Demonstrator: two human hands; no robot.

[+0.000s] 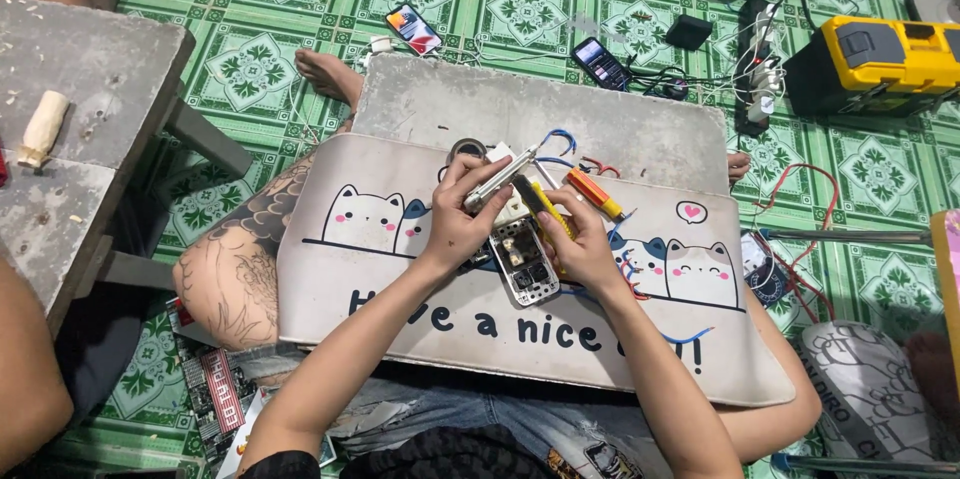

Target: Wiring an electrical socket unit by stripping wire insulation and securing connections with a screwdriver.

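My left hand (458,214) grips a silver pen-shaped tool (497,182) that points up and to the right. Just below it lies an opened electrical socket module (523,259) with its metal contacts showing, resting on a white mat printed with cats (400,289). My right hand (580,239) holds a yellow-handled screwdriver (540,207) angled down toward the module. An orange-handled screwdriver (594,192) lies just above my right hand. Blue and red wires (560,144) curl beside a roll of black tape (466,150) at the mat's far edge.
The mat covers a low grey board (520,109) across my lap. Two phones (413,29) (600,63), a power strip with chargers (760,69) and a yellow-black toolbox (880,61) lie on the green tiled floor. A grey bench (90,109) stands left. Other people's legs show at the edges.
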